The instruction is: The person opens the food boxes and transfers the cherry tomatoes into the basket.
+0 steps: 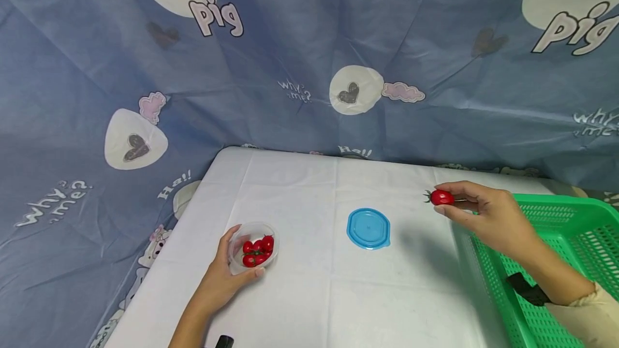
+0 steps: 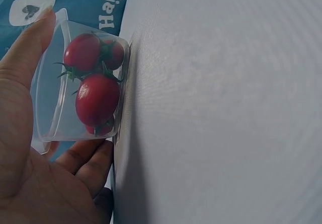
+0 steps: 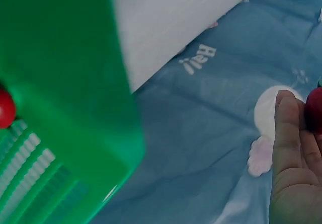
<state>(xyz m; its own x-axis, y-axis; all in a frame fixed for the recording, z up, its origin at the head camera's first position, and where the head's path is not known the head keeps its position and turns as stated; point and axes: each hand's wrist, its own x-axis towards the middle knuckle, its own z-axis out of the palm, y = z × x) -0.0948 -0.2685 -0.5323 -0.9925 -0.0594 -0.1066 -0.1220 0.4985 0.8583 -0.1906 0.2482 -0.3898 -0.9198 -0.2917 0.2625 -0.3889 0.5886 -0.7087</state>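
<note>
My left hand (image 1: 224,275) grips a clear round plastic tub (image 1: 238,268) on the white table, thumb on one side and fingers on the other. Several red cherry tomatoes (image 1: 258,248) with green stems lie inside it; the left wrist view shows the tomatoes (image 2: 98,99) through the wall. Held up over the table, beside the green basket, a single cherry tomato (image 1: 442,197) is pinched between thumb and fingers of my right hand (image 1: 493,216). Its stem end points left. In the right wrist view that tomato (image 3: 314,110) is cut off by the frame edge.
A blue round lid (image 1: 368,229) lies flat on the white table (image 1: 300,187) between the hands. At the right stands a green perforated basket (image 1: 556,200); the right wrist view shows another tomato (image 3: 6,108) in it. A blue printed cloth (image 1: 290,42) hangs behind the table.
</note>
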